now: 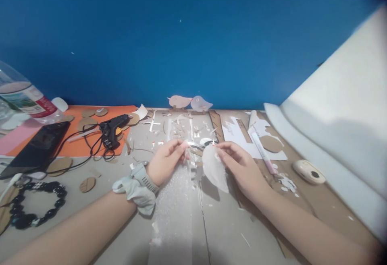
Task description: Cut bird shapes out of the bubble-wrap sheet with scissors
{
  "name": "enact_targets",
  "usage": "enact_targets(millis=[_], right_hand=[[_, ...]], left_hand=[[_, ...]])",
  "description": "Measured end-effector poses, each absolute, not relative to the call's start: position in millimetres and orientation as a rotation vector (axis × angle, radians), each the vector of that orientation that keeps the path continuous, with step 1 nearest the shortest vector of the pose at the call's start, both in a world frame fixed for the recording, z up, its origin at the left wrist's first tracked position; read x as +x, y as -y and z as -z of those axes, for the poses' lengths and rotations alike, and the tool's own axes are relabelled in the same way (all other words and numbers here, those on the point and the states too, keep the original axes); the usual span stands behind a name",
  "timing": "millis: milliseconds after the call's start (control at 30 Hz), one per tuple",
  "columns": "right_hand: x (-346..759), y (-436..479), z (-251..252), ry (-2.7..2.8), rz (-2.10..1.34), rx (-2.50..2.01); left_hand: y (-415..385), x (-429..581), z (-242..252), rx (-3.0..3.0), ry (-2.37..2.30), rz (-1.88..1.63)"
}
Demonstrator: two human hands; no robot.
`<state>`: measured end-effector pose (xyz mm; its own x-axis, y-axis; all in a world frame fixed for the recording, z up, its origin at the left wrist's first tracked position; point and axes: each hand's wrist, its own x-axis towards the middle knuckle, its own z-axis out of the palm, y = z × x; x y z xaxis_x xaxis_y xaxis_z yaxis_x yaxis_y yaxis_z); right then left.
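My right hand (237, 160) pinches a white bird-shaped cutout (214, 170) by its upper right edge, near its small red beak. The cutout hangs with its pointed tail downward. Just left of it, my left hand (171, 158) is closed, thumb against fingers. A thin pale piece shows at its fingertips, too small to name. Behind the cutout lies a partly hidden black-and-white object (207, 141). Farther back, a pink bird cutout (179, 101) and a pale lavender bird cutout (200, 103) stand beak to beak on small brown supports.
A black glue gun (111, 131) with its cord lies on orange paper (72, 146) to the left. Nearby are a phone (38, 146), a bottle (33, 102) and a beaded bracelet (39, 204). To the right lie a marker (262, 152), white paper (231, 130) and a cream case (308, 172). Scraps litter the table.
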<state>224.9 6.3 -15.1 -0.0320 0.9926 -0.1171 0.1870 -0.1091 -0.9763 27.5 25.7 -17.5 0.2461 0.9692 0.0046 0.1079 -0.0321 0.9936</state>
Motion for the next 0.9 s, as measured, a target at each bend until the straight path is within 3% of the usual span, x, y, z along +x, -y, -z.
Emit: enact_targets(millis=[900], right_hand=[[224.0, -1.2, 17.4, 1.390, -1.075, -1.503]], left_hand=[[-25.4, 25.0, 18.3, 1.631, -1.034, -0.821]])
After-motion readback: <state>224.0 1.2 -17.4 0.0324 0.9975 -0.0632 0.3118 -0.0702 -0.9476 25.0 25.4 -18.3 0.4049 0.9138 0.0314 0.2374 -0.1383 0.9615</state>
